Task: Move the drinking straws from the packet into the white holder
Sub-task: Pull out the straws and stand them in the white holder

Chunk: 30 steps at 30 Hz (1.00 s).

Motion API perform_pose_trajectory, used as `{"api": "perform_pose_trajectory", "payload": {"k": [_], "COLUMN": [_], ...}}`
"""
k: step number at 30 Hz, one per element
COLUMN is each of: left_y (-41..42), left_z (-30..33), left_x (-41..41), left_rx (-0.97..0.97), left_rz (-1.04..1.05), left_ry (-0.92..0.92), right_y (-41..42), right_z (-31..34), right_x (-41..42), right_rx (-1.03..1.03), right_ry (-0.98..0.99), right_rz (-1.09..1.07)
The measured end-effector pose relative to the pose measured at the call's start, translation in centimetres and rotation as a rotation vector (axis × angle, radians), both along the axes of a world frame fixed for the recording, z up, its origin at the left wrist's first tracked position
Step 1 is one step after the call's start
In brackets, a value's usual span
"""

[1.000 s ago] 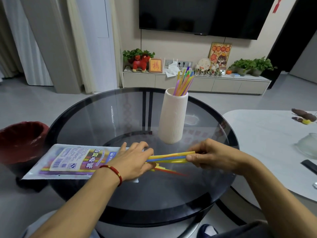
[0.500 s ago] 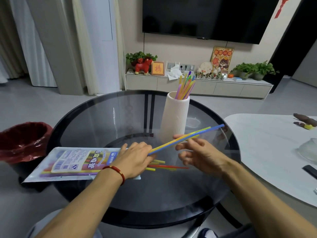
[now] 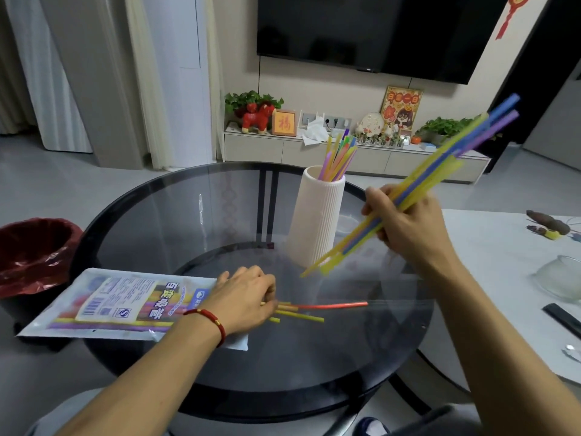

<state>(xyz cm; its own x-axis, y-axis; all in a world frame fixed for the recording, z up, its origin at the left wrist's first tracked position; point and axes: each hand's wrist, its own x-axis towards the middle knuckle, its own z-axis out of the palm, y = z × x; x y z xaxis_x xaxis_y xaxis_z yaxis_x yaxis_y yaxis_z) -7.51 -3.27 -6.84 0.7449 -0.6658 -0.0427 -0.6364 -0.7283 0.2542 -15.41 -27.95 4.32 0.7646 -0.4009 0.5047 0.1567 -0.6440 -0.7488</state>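
Right hand (image 3: 405, 221): closed around bundle of yellow, blue and purple straws (image 3: 421, 180), raised and tilted, right of white ribbed holder (image 3: 317, 218).
Left hand (image 3: 242, 300): fingers curled, pressing open end of straw packet (image 3: 116, 303) onto glass table (image 3: 176, 221); several loose straws (image 3: 314, 309) protrude.
Holder: contains straws.

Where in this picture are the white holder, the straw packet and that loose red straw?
white holder (image 3: 317, 221), head view, on its ribbed front wall.
straw packet (image 3: 122, 302), head view, on its printed label.
red straw (image 3: 333, 306), head view, on its middle, lying on the glass.
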Motion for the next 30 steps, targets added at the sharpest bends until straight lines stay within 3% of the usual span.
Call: {"api": "perform_pose_trajectory", "payload": {"k": [4,6,10,17,22,30], "left_y": [-0.5,-0.8,-0.8,-0.8,-1.1,-1.1], "left_z": [-0.1,-0.2,-0.5,-0.6,-0.5,-0.4], "left_x": [-0.1,-0.2,-0.1,-0.1,-0.3,-0.5], "left_rx": [0.007,0.008,-0.004,-0.072,-0.087,-0.091], "left_rz": [-0.006,-0.011,-0.021,-0.031,-0.049,-0.054], "left_ry": [-0.011,-0.008,-0.015,-0.022,-0.026,-0.039], "right_y": [-0.4,0.2,1.1,0.6,0.9,0.5], "right_z": [0.1,-2.2,-5.4,-5.1,-6.1,-7.4], "right_x": [1.9,2.6,3.0,3.3,3.4,3.1], "right_rx": [-0.386,-0.447,-0.433,-0.356,-0.410,-0.338], "right_ry": [0.149,0.221,0.176,0.124,0.251,0.297], "right_rz": [-0.047,-0.031,-0.018,0.011,0.040,0.029]}}
